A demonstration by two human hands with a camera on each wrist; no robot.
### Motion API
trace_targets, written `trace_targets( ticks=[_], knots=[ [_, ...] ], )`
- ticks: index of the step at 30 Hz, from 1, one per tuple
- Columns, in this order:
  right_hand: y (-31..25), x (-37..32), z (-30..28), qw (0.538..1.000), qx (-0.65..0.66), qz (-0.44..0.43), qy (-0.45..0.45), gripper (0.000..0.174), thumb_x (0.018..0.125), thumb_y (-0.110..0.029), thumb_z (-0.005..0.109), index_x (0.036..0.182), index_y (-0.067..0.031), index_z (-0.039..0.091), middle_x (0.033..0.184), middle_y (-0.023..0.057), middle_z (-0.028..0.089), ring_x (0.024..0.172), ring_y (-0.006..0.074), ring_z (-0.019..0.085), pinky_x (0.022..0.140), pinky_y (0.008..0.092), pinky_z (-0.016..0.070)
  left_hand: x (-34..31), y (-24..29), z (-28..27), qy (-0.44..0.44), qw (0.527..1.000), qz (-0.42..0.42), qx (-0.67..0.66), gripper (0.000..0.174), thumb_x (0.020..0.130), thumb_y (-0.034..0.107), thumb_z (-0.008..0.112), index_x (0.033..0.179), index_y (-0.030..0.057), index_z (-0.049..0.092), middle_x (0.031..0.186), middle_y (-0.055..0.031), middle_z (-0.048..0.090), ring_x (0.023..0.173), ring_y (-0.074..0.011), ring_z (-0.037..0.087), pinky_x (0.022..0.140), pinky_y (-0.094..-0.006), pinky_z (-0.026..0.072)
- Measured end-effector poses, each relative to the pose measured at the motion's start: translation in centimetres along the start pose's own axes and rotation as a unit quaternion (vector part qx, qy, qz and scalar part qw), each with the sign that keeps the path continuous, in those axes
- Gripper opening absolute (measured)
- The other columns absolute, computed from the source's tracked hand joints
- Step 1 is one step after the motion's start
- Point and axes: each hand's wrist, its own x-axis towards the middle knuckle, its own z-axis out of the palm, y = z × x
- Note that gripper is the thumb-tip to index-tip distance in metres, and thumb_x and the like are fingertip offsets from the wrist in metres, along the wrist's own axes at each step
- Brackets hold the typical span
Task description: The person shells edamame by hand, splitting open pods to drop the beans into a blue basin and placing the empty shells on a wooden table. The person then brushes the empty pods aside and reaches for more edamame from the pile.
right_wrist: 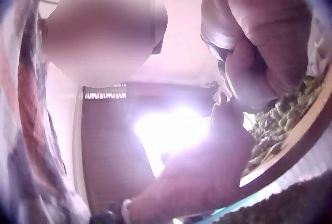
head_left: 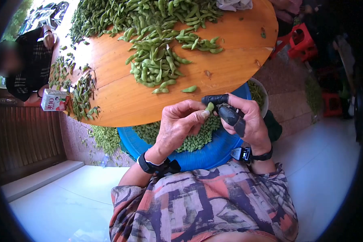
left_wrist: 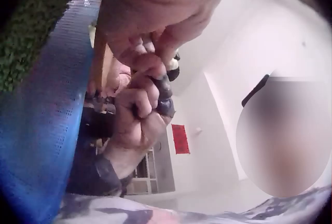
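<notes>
Between the thumb and fingers of the left hand (head_left: 180,123) is a green pod (head_left: 209,108), pinched near the table's front edge. The right hand (head_left: 246,119) meets it from the other side, its thumb and a finger wrapped in black coverings (head_left: 230,115), curled at the pod's end. Below both hands, a blue basin (head_left: 139,147) holds shelled green beans (head_left: 197,137). In the left wrist view the left hand (left_wrist: 161,11) touches the right hand (left_wrist: 137,115); the pod is hidden there. The right wrist view shows both hands close together, pod not distinguishable.
A large heap of pods (head_left: 149,16) covers the back of the wooden table (head_left: 113,97), with one loose pod (head_left: 189,88) near the edge. At left are a drink carton (head_left: 53,100) and a seated person (head_left: 28,64). Behind the right hand stands a pale bucket (head_left: 265,97); red stools (head_left: 302,42) are farther right.
</notes>
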Motion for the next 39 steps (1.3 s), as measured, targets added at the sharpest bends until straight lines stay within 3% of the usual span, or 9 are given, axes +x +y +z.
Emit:
trace_targets(
  ticks=[4, 7, 9, 19, 21, 25, 33, 36, 39],
  knots=[
    [0.0, -0.1, 0.5, 0.992, -0.084, -0.092, 0.002, 0.008, 0.086, -0.005, 0.057, 0.090, -0.0004, 0.061, 0.071, 0.0011, 0.053, 0.064, 0.0070, 0.050, 0.056, 0.0218, 0.0382, 0.1, -0.4, 0.3, 0.017, 0.999, 0.016, 0.026, 0.008, 0.088, 0.010, 0.070, 0.089, 0.0022, 0.068, 0.069, 0.0018, 0.060, 0.054, -0.0036, 0.049, 0.046, -0.0181, 0.0361],
    [0.9, 0.1, 0.5, 0.985, -0.130, -0.109, 0.020, 0.030, 0.091, -0.018, 0.060, 0.113, 0.0022, 0.064, 0.068, -0.0054, 0.051, 0.054, 0.0008, 0.045, 0.048, 0.0185, 0.0334, 0.0, -0.4, 0.5, 0.025, 0.997, 0.027, 0.060, 0.008, 0.089, 0.011, 0.070, 0.088, 0.0029, 0.068, 0.069, 0.0024, 0.060, 0.054, -0.0035, 0.050, 0.047, -0.0175, 0.0372],
    [0.7, 0.0, 0.4, 0.994, -0.085, -0.071, 0.008, 0.013, 0.089, -0.008, 0.056, 0.096, 0.0018, 0.061, 0.068, 0.0010, 0.051, 0.061, 0.0080, 0.049, 0.055, 0.0224, 0.0373, 0.0, -0.3, 0.5, 0.030, 0.997, 0.016, 0.064, 0.008, 0.088, 0.009, 0.070, 0.086, 0.0028, 0.066, 0.069, 0.0011, 0.060, 0.054, -0.0050, 0.051, 0.047, -0.0184, 0.0376],
    [1.5, 0.2, -0.2, 0.951, 0.288, 0.037, -0.103, 0.018, 0.092, -0.015, 0.052, 0.094, 0.0001, 0.062, 0.063, -0.0032, 0.049, 0.053, 0.0036, 0.044, 0.047, 0.0204, 0.0351, 0.4, -2.3, 0.2, -0.061, 0.972, -0.051, -0.223, 0.013, 0.087, 0.014, 0.070, 0.092, 0.0053, 0.061, 0.080, -0.0083, 0.065, 0.050, -0.0087, 0.045, 0.045, -0.0207, 0.0320],
    [0.8, -0.2, 0.9, 0.996, 0.033, -0.081, 0.026, 0.012, 0.089, -0.007, 0.057, 0.095, 0.0008, 0.062, 0.064, -0.0029, 0.047, 0.054, 0.0040, 0.044, 0.049, 0.0201, 0.0357, 0.5, -2.4, 0.2, -0.046, 0.979, -0.038, -0.197, 0.010, 0.089, 0.012, 0.068, 0.091, 0.0048, 0.062, 0.077, -0.0050, 0.063, 0.053, -0.0079, 0.045, 0.046, -0.0211, 0.0320],
    [2.0, 0.1, 1.0, 0.967, -0.107, -0.217, 0.081, 0.016, 0.085, -0.001, 0.058, 0.099, 0.0003, 0.064, 0.067, -0.0032, 0.047, 0.056, 0.0037, 0.043, 0.051, 0.0197, 0.0359, 0.6, -2.5, 1.0, -0.002, 0.986, 0.005, -0.168, 0.006, 0.092, 0.010, 0.064, 0.092, 0.0046, 0.063, 0.069, 0.0006, 0.056, 0.055, -0.0061, 0.044, 0.047, -0.0213, 0.0295],
    [2.5, -0.3, 0.9, 0.970, 0.231, -0.055, -0.042, 0.014, 0.093, -0.010, 0.053, 0.100, -0.0037, 0.063, 0.063, -0.0042, 0.050, 0.054, 0.0025, 0.044, 0.048, 0.0208, 0.0363, 0.8, -3.5, 0.2, -0.082, 0.957, -0.024, -0.279, 0.010, 0.093, 0.014, 0.063, 0.096, 0.0054, 0.063, 0.071, -0.0012, 0.057, 0.054, -0.0107, 0.046, 0.050, -0.0235, 0.0335],
    [2.0, -0.4, 1.2, 0.993, 0.100, -0.047, 0.036, 0.014, 0.093, -0.012, 0.055, 0.098, -0.0034, 0.064, 0.063, -0.0036, 0.051, 0.055, 0.0025, 0.047, 0.049, 0.0211, 0.0378, 0.8, -2.9, 0.1, -0.111, 0.968, -0.018, -0.225, 0.012, 0.094, 0.017, 0.063, 0.099, 0.0058, 0.063, 0.076, -0.0023, 0.059, 0.056, -0.0094, 0.049, 0.050, -0.0212, 0.0349],
    [1.3, -0.7, 1.0, 0.996, -0.040, -0.031, 0.072, 0.010, 0.089, -0.009, 0.057, 0.092, -0.0013, 0.063, 0.064, 0.0046, 0.056, 0.057, 0.0093, 0.052, 0.053, 0.0266, 0.0430, 0.2, -1.0, 2.0, 0.025, 0.998, 0.007, 0.055, 0.018, 0.093, 0.015, 0.065, 0.105, 0.0022, 0.062, 0.081, -0.0004, 0.060, 0.057, -0.0060, 0.050, 0.051, -0.0202, 0.0382]
  ],
)
